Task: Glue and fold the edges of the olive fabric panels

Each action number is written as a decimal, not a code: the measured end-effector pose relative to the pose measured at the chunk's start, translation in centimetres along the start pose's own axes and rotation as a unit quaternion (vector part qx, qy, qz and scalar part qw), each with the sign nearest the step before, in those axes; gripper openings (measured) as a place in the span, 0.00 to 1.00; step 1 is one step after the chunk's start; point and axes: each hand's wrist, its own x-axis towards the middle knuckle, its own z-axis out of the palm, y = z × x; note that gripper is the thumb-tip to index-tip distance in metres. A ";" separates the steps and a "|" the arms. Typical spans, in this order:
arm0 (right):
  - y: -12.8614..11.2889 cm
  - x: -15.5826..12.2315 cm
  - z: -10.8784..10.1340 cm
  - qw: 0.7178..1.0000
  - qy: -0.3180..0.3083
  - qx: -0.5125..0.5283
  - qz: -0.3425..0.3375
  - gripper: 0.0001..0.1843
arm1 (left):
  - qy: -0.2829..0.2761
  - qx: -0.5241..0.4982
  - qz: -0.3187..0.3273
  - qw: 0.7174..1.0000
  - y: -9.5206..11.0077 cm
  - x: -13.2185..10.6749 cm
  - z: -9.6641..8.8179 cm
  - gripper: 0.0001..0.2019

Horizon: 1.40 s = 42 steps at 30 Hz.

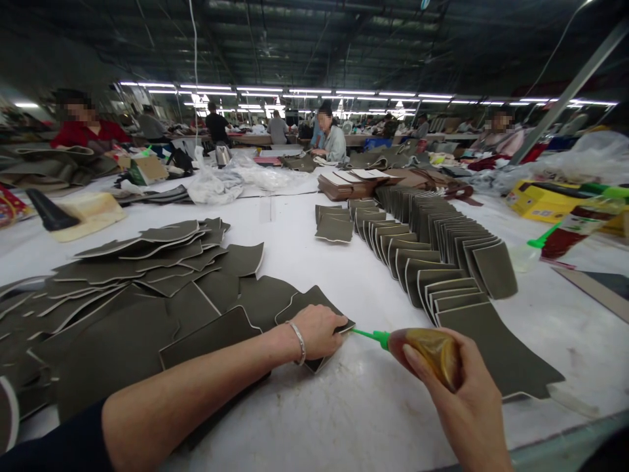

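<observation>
My left hand (317, 331), with a silver bracelet at the wrist, grips a dark olive panel (314, 299) by its right corner; the panel looks like leather with a pale cut edge. In my right hand (472, 380) is a squeeze bottle (432, 354) of amber liquid, lying tilted with its thin green nozzle (378, 337) pointing left. The nozzle's tip meets the panel's edge beside my left fingers. A loose heap of similar panels (122, 321) spreads to the left, partly under my left forearm.
Overlapping rows of panels (442, 262) run along the right of the white table (295, 216). Farther back are brown stacked pieces (344, 187) and plastic bags (216, 180). A red-brown bottle (570, 229) and yellow box (543, 200) stand at the right. Several people work beyond.
</observation>
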 end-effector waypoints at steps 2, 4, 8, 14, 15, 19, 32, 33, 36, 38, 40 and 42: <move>0.0 -0.1 0.0 1.000 0.008 -0.013 0.001 0.33 | -0.001 -0.002 -0.002 1.000 0.0 0.0 0.0 0.21; 0.1 -0.4 0.0 1.000 -0.010 -0.010 -0.002 0.32 | -0.003 -0.003 -0.002 1.000 0.1 0.0 -0.1 0.21; 0.6 -0.9 0.1 0.996 -0.074 0.042 0.019 0.29 | -0.007 0.003 -0.004 1.000 0.2 -0.1 -0.2 0.22; 0.0 -1.0 0.2 0.996 -0.038 0.057 0.051 0.32 | -0.014 0.002 -0.006 1.000 0.1 -0.2 -0.4 0.22; -0.2 -1.2 0.3 0.995 -0.054 0.064 0.052 0.31 | -0.016 0.001 -0.006 1.000 0.1 -0.2 -0.4 0.22; -0.4 -2.3 0.4 0.985 -0.119 0.111 0.064 0.26 | -0.017 0.001 -0.009 1.000 0.0 0.0 -0.2 0.23; -2.1 -3.9 0.9 0.984 -0.098 0.127 0.083 0.25 | -0.003 0.009 0.008 1.000 -0.1 -0.1 0.2 0.24; -2.3 -4.0 0.9 0.984 -0.097 0.126 0.085 0.25 | -0.003 0.008 0.009 1.000 -0.1 -0.1 0.2 0.24; -2.2 -4.2 1.0 0.976 -0.130 0.153 0.089 0.25 | -0.005 0.009 0.006 1.000 -0.2 0.0 0.4 0.24; -1.6 -3.9 0.9 0.977 -0.132 0.150 0.080 0.24 | -0.004 0.007 0.007 1.000 -0.3 0.0 0.5 0.24; -0.8 -3.5 0.8 0.984 -0.105 0.121 0.073 0.27 | -0.002 0.005 0.008 1.000 -0.3 0.1 0.6 0.24; -0.2 -3.3 0.8 0.990 -0.077 0.095 0.071 0.31 | -0.005 0.003 0.009 1.000 -0.3 0.0 0.6 0.24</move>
